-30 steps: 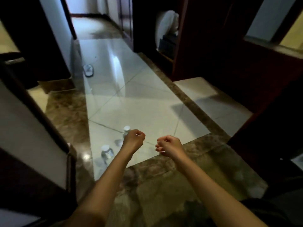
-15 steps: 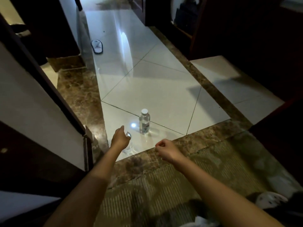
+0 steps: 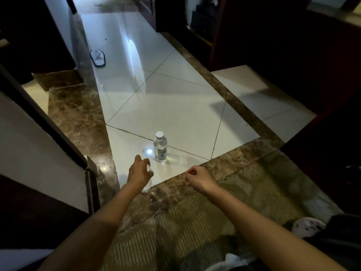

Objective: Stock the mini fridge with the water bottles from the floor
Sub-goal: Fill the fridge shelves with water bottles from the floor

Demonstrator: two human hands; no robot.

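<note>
At the near edge of the floor's (image 3: 185,114) white tiling, the left hand (image 3: 139,173) curls its fingers round the top of the near bottle (image 3: 146,187), which is mostly hidden beneath it. Just beyond stands the second bottle (image 3: 160,148), upright, capped and seemingly full. It is likely weighty, thin-walled and smooth, so best gripped round the body. The right hand (image 3: 197,178) hangs loosely curled and empty.
</note>
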